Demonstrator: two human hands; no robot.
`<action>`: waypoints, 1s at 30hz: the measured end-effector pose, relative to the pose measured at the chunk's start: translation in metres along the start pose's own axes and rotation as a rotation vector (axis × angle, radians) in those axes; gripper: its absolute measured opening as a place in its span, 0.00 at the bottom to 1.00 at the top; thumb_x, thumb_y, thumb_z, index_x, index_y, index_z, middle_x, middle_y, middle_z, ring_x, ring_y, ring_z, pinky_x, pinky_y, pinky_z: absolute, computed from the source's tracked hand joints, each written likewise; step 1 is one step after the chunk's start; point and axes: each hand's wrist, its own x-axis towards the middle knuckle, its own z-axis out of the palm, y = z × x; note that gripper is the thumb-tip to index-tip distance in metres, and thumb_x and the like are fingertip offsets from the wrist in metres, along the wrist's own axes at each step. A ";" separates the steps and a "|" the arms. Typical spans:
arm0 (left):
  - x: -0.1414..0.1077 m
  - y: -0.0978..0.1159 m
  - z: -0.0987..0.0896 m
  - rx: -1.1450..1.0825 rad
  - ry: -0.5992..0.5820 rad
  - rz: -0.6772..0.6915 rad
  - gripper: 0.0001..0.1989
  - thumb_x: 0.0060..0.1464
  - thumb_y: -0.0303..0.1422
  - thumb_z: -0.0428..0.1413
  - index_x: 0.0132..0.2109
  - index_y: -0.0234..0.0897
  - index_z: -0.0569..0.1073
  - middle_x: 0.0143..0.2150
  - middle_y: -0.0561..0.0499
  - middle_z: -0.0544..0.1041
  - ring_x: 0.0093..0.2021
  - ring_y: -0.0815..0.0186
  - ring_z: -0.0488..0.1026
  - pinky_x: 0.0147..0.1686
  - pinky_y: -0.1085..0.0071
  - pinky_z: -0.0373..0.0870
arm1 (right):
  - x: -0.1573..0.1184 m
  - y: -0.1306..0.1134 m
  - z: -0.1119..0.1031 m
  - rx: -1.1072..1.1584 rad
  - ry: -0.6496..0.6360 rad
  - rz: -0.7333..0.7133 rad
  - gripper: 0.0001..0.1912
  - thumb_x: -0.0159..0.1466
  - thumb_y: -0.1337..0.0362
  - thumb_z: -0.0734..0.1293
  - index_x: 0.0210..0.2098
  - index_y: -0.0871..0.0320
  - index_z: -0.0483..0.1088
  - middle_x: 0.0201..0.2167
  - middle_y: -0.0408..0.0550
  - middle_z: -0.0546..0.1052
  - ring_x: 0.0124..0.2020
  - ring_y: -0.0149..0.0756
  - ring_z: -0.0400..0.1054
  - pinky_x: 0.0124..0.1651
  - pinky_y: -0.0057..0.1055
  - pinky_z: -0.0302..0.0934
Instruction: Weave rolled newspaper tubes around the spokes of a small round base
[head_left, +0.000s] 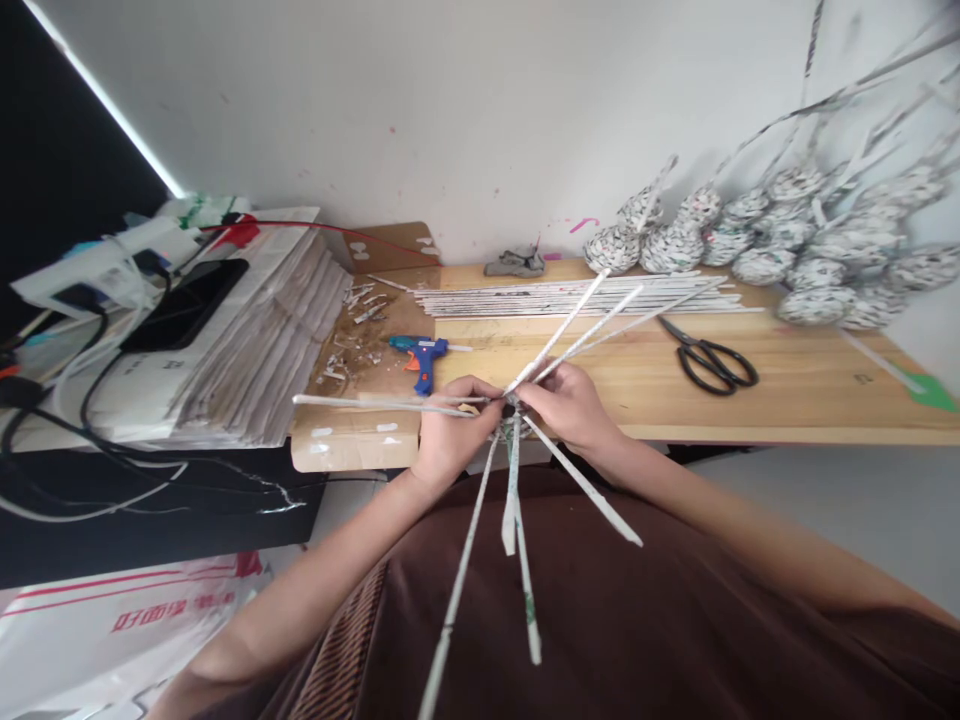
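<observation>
Several rolled paper sticks [587, 482] fan out in all directions from a small woven centre [513, 424], held over the table's front edge. My left hand [459, 425] pinches the left side of this centre, with sticks pointing left across its fingers. On the other side my right hand [564, 402] is closed on the base of the sticks that rise to the upper right. Both hands' fingertips nearly meet at the centre and partly hide it. Some sticks hang down over the brown clothing.
Behind the hands, more paper sticks [510, 302] lie on the wooden table [630, 385]. A blue glue gun [426, 362] is left, black scissors [709, 360] right. Woven gourd shapes [671, 248] line the back right. Stacked papers [277, 340] with a phone [184, 303] and cables fill the left.
</observation>
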 end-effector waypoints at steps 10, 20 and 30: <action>-0.010 -0.013 -0.003 0.016 -0.039 0.224 0.04 0.55 0.33 0.63 0.38 0.39 0.81 0.39 0.46 0.84 0.38 0.63 0.80 0.42 0.68 0.76 | -0.005 -0.008 0.005 0.245 0.022 0.173 0.12 0.47 0.61 0.76 0.27 0.59 0.74 0.21 0.40 0.75 0.21 0.28 0.65 0.24 0.26 0.59; -0.003 -0.008 -0.002 -0.183 -0.078 -0.033 0.07 0.47 0.34 0.67 0.31 0.36 0.79 0.34 0.48 0.83 0.36 0.64 0.79 0.40 0.69 0.76 | -0.009 -0.011 0.008 0.315 0.006 0.227 0.17 0.43 0.57 0.81 0.26 0.59 0.77 0.23 0.43 0.77 0.24 0.29 0.68 0.26 0.25 0.61; 0.005 -0.007 -0.005 -0.219 -0.144 -0.074 0.07 0.47 0.34 0.68 0.31 0.35 0.79 0.33 0.47 0.83 0.33 0.64 0.79 0.38 0.69 0.75 | -0.011 -0.007 0.003 0.281 -0.050 0.172 0.13 0.48 0.55 0.80 0.28 0.57 0.80 0.25 0.43 0.78 0.27 0.32 0.69 0.30 0.29 0.64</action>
